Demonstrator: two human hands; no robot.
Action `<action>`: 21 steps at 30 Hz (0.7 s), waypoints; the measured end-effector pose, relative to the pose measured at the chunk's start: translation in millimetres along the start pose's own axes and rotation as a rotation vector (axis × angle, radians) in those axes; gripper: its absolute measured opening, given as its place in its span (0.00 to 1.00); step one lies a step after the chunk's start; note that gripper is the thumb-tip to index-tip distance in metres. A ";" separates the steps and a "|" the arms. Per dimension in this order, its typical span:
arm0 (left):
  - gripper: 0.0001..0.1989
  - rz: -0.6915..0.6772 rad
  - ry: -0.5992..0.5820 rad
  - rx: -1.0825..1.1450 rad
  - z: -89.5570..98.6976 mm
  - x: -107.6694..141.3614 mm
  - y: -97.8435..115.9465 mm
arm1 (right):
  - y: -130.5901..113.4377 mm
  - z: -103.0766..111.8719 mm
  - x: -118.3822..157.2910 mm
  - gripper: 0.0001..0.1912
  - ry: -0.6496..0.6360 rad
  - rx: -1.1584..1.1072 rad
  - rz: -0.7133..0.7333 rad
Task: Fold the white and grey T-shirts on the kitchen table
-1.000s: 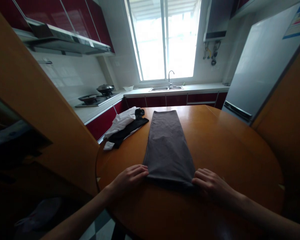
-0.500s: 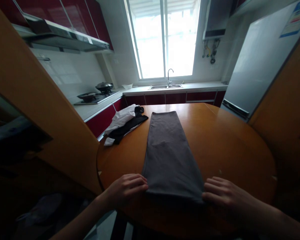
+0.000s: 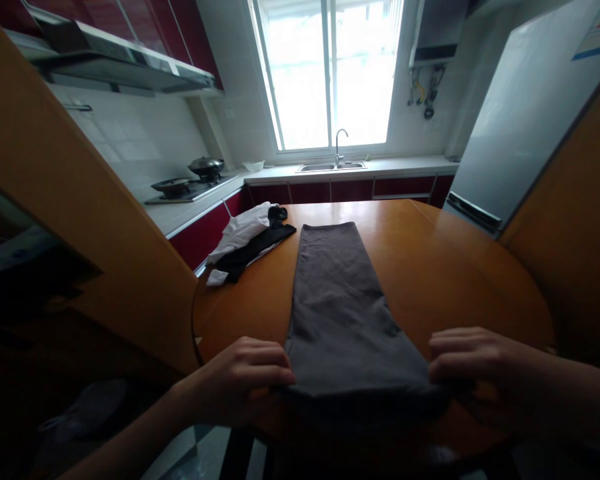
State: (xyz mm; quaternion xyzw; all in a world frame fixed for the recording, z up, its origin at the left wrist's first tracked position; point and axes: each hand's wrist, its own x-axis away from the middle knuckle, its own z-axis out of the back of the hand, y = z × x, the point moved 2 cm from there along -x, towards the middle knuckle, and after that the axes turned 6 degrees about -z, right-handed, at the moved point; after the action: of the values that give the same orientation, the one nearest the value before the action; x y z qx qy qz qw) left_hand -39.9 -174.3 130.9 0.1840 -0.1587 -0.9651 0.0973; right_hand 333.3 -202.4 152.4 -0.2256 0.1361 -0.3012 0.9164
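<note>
A long piece of dark grey clothing, which looks like folded trousers [image 3: 337, 300], lies lengthwise on the round wooden table [image 3: 455, 273]. Its narrower end points away from me, and the wide end is close to me. My left hand [image 3: 250, 373] pinches the near left corner. At the opposite near corner, my right hand [image 3: 473, 363] has its fingers closed on the cloth. Between the two hands the near edge is stretched and looks slightly raised, with its underside in shadow. Creases run along the right side toward my right hand.
White and black clothes [image 3: 250, 240] lie heaped at the table's far left. Beyond stand a counter with a sink [image 3: 333, 167] and a stove with pans [image 3: 205, 167]. A fridge [image 3: 520, 113] is on the right, and a wooden panel [image 3: 105, 220] rises on the left.
My right hand has moved right and pulled the near right corner outward, so the near end is wider and creased. My left hand has shifted slightly, still at its corner.
</note>
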 end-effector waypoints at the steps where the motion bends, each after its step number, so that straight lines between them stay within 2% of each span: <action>1: 0.11 0.004 0.013 0.016 7.2 -4.4 -3.9 | 3.5 9.2 -4.9 0.08 -0.024 -0.042 -0.034; 3: 0.11 0.022 0.039 0.064 22.4 -13.7 -14.2 | 12.6 27.4 -16.2 0.09 -0.047 -0.132 -0.085; 7: 0.09 0.084 0.102 0.160 50.9 -31.1 -48.4 | 41.2 60.0 -44.8 0.07 0.006 -0.237 -0.122; 10: 0.10 0.168 0.169 0.175 67.6 -41.2 -88.6 | 74.8 79.2 -72.4 0.11 0.107 -0.299 -0.196; 13: 0.15 0.328 0.260 0.244 76.8 -49.1 -138.7 | 117.8 92.2 -104.8 0.15 0.247 -0.418 -0.255; 17: 0.22 0.562 0.384 0.423 72.3 -56.3 -210.9 | 183.7 91.3 -150.3 0.19 0.412 -0.618 -0.342; 21: 0.26 0.783 0.392 0.534 47.2 -57.3 -277.8 | 248.3 59.5 -190.3 0.21 0.511 -0.851 -0.565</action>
State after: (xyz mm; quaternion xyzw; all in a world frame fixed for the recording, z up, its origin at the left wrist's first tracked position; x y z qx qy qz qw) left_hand -41.7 111.2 96.1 0.3066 -0.4353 -0.7295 0.4292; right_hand 329.4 112.1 102.2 -0.5224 0.3971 -0.4981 0.5668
